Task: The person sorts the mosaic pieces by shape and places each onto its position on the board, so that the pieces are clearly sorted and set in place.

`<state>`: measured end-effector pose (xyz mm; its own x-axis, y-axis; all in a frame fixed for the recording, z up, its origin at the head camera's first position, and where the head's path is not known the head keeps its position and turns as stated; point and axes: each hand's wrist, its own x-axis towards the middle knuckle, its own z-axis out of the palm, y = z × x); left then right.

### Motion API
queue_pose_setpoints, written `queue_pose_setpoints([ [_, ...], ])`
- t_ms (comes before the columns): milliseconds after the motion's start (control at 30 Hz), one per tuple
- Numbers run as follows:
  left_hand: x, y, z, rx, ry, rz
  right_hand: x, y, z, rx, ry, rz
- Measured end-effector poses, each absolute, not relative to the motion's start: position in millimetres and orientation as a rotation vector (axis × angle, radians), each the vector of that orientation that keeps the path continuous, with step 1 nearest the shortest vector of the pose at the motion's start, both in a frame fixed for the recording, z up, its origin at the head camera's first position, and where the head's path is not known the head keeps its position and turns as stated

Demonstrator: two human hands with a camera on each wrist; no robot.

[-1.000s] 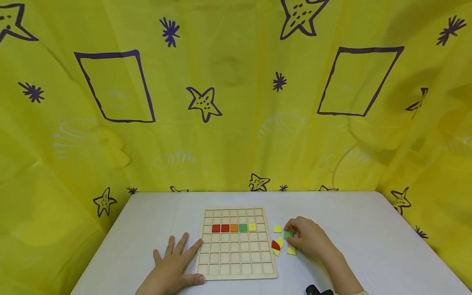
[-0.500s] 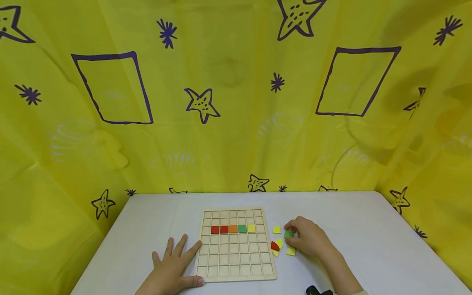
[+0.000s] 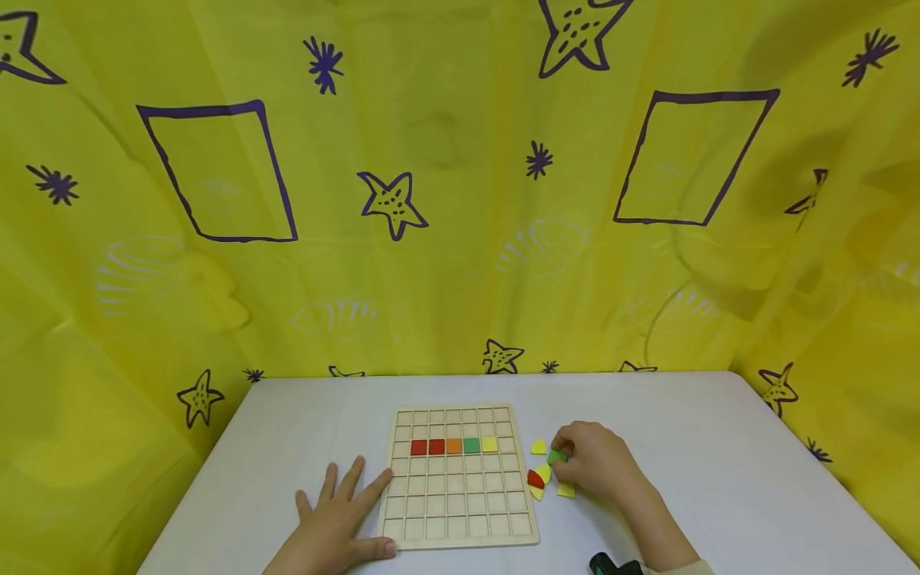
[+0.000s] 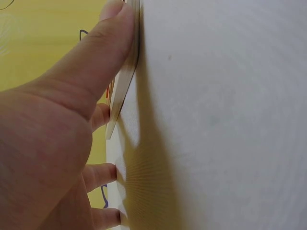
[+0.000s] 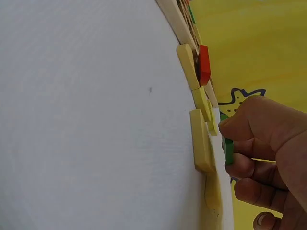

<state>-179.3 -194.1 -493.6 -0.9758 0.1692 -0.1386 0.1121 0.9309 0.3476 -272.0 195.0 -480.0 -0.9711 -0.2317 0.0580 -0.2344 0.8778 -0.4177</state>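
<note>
My right hand [image 3: 595,461] pinches a green tile [image 3: 557,457] between thumb and fingers, just right of the wooden grid board [image 3: 456,505]. In the right wrist view the green tile [image 5: 229,152] is seen edge-on in the fingers. My left hand [image 3: 334,523] lies with fingers spread at the board's left side, its thumb on the near left corner. One row of the board holds two red tiles [image 3: 427,447], an orange tile [image 3: 454,446], a green square tile [image 3: 471,445] and a yellow square tile [image 3: 489,444].
Between board and right hand lie a red piece [image 3: 535,479] and several yellow pieces, among them a rounded one [image 3: 538,447] and one partly under the hand [image 3: 565,489]. A black object [image 3: 611,565] sits by the right wrist. Yellow patterned curtain [image 3: 446,279] surrounds the white table [image 3: 316,415].
The right hand and the green tile in it have shifted slightly left, and the tile has turned in the fingers. The left hand keeps its place at the board.
</note>
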Motion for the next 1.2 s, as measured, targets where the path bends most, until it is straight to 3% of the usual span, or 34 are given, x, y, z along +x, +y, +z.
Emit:
queue_pose_setpoints([
  [800, -190, -186, -491, 0.359, 2.868, 0.787, -281, 172, -471, 0.347, -2.891, 0.948],
  [1200, -193, -182, -494, 0.327, 2.959, 0.580, -293, 169, -465, 0.378, -2.813, 0.979],
])
